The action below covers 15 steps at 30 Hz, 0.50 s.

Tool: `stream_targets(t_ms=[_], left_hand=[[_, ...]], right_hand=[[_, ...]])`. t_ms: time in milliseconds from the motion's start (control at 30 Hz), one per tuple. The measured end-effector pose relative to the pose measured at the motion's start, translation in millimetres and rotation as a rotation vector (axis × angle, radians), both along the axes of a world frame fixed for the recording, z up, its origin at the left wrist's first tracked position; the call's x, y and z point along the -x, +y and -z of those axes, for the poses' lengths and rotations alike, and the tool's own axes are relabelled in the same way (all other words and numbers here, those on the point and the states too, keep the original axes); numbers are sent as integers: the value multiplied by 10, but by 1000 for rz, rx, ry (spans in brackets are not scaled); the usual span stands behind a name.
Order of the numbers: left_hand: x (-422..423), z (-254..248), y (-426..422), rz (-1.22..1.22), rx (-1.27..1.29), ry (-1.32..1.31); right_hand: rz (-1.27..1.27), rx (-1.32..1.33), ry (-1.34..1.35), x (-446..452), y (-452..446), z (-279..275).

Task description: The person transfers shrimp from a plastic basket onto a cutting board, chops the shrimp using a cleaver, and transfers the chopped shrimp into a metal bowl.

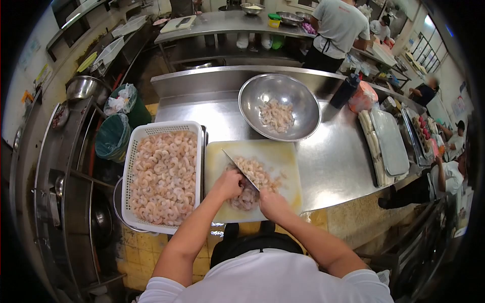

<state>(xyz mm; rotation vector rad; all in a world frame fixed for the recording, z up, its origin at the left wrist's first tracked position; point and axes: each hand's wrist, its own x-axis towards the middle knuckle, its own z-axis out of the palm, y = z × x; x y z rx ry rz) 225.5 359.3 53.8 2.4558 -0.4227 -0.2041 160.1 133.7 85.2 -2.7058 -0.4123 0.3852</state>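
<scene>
On the yellowed white cutting board point(290, 194) lies a pile of shrimp pieces point(256, 170). My right hand point(274, 204) is closed round the handle of a knife point(242, 171), whose blade points up and left over the pile. Beside the blade, my left hand point(230, 183) has its fingers curled down at the shrimp; what they hold is hidden. A white perforated basket point(128, 177) full of peeled shrimp point(164, 177) stands left of the board. Behind the board, a steel bowl point(250, 108) holds shrimp pieces point(277, 115).
A dark bottle point(345, 91) and a pinkish bag point(362, 97) stand at the back right. Metal trays point(389, 141) lie at the right end. Lined bins point(112, 136) are on the left. Several people are at work in the background and on the right.
</scene>
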Motion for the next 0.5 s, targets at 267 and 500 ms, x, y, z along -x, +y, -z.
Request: stream_targets(t_ms=[267, 500], left_hand=[[-26, -19, 89, 54, 39, -50], [-21, -19, 106, -11, 30, 9]], right_hand=[[3, 40, 63, 162, 1, -685], [-16, -38, -46, -82, 185, -20]])
